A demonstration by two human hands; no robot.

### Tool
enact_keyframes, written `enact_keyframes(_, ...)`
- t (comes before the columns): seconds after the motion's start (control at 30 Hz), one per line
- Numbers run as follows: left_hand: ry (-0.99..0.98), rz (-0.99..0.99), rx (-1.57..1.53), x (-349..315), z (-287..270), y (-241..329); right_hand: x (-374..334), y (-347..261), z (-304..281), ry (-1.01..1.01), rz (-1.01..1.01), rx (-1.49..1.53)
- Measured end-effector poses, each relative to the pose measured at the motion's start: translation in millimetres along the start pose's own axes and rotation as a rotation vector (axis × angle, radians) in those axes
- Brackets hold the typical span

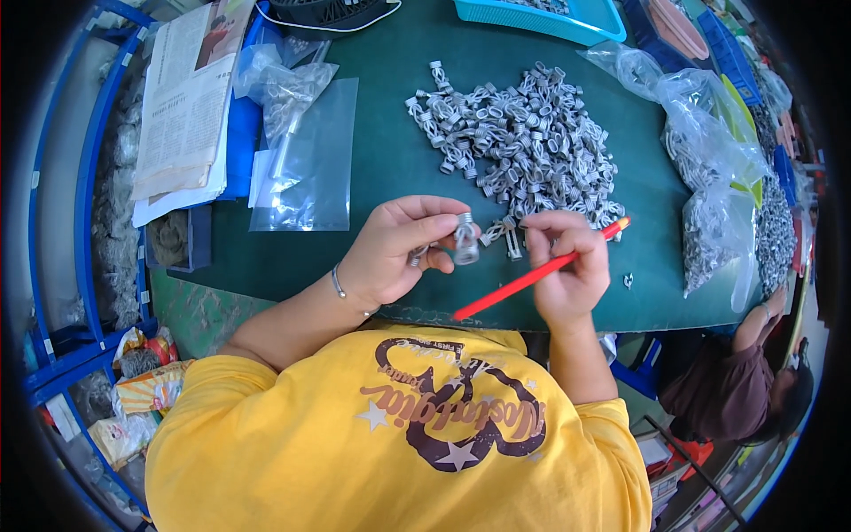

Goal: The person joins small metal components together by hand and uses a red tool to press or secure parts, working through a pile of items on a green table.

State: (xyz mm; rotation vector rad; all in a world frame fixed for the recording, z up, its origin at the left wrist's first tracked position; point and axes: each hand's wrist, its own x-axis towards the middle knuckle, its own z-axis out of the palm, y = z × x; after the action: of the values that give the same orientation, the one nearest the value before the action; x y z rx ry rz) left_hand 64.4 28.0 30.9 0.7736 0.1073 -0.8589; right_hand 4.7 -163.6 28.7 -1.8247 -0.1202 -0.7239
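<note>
Hands at mid-bench [390,133]: the left hand [390,248] pinches a grey looped part [465,241] between closed fingertips, apparently presenting one piece; at its three o'clock, the right hand [572,279] curls around a red pen-like tool [505,290]. The next move seems to call for a steady pinch. Whether the right fingertips grip anything more is unclear; fingers partly hide a grey piece [417,255] in the left palm. Beyond, toward one o'clock, lie heaped parts [532,133] and a blue basket [532,29], cut off above.

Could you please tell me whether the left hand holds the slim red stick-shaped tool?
No, the right hand holds the slim red stick-shaped tool.
</note>
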Motion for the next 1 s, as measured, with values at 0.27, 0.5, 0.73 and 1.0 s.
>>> enact_keyframes(0.27, 0.110, -0.036, 0.156, 5.6, 0.9, 6.0, 18.4, 6.5, -11.7, -0.536, -0.171, -0.548)
enact_keyframes(0.5, 0.109, 0.089, 0.808, 4.6, 2.0, -7.1, 11.2, 10.8, -8.8, -0.389, -0.214, -0.355)
enact_keyframes(0.73, 0.028, 0.294, 1.062, -1.3, 10.4, -4.8, 4.5, 3.6, -3.7, -0.275, -0.143, -0.044)
enact_keyframes(1.0, 0.019, 0.524, 1.155, -2.3, 11.3, -0.8, -2.6, -4.0, -0.8, -0.130, 0.487, 0.572)
